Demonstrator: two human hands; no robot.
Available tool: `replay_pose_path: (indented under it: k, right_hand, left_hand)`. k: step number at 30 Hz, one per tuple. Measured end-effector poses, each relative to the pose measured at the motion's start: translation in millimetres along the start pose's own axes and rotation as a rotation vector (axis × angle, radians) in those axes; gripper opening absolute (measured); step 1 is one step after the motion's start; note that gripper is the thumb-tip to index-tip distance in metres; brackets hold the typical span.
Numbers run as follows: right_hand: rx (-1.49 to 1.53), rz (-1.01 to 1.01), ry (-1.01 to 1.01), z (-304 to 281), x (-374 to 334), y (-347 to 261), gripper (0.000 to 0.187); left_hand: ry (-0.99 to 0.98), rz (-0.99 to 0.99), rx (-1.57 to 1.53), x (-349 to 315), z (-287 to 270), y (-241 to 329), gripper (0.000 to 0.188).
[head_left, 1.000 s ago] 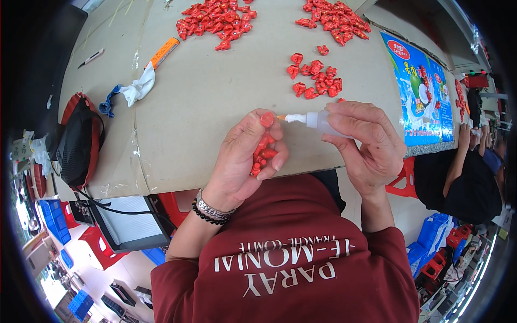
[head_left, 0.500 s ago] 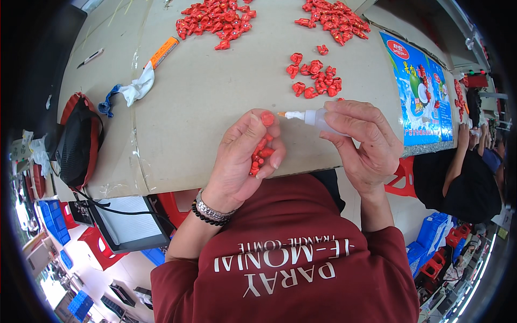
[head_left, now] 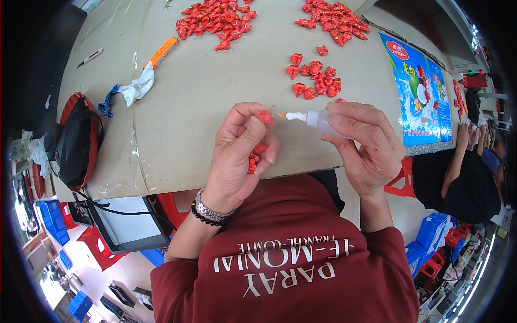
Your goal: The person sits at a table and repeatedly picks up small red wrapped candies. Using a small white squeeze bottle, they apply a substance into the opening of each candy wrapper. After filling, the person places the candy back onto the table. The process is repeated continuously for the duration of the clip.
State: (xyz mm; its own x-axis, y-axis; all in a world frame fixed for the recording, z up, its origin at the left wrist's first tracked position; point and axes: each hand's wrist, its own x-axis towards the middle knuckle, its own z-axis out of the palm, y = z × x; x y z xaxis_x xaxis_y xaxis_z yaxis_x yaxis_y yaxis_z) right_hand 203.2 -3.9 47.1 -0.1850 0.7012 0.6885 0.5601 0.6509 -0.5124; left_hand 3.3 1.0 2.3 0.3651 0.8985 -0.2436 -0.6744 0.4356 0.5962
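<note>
Between the thumb and index finger of my left hand (head_left: 237,145) is a small red plastic piece (head_left: 264,116), its round end turned to the right. More small red parts (head_left: 255,157) are tucked in that palm under the curled fingers. My right hand (head_left: 369,142) grips a translucent white squeeze bottle (head_left: 319,120), held sideways. Its narrow tip, wrapped in white with an orange-brown end, points at the red piece, a small gap apart. Just beyond the bottle lies a loose cluster of red pieces (head_left: 318,79) on the table (head_left: 199,81).
Two larger heaps of red parts, a left one (head_left: 221,21) and a right one (head_left: 339,21), lie at the far side. To the left are a black-and-red pouch (head_left: 81,142), a crumpled white cloth (head_left: 139,86), an orange box (head_left: 164,52) and a pen (head_left: 90,57). A blue printed sheet (head_left: 423,91) lies right.
My left fingers have shifted and turned the pinched red piece slightly left and up. The bottle has moved slightly to the right and stays pointed at the piece.
</note>
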Motion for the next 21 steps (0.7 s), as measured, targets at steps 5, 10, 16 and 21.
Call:
replay_pose_path:
  k: [5, 10, 16, 21]
  right_hand:
    - [0.000, -0.017, 0.038, 3.8, 1.1, 1.3, 0.026]
    - [0.038, -0.013, 0.061, 1.8, 2.0, -1.4, 0.026]
    - [0.049, 0.010, 0.007, -2.2, 0.4, -2.9, 0.029]
    - [0.029, 0.024, -0.036, -2.1, -1.0, -3.4, 0.032]
  left_hand:
    - [0.015, 0.004, 0.001, -0.3, 2.0, 0.4, 0.016]
    - [-0.002, 0.054, 0.013, 1.0, 0.2, 0.8, 0.016]
    - [-0.030, 0.114, 0.048, 1.7, -0.6, 2.0, 0.017]
    - [0.003, 0.132, 0.057, 0.6, 2.6, 2.9, 0.018]
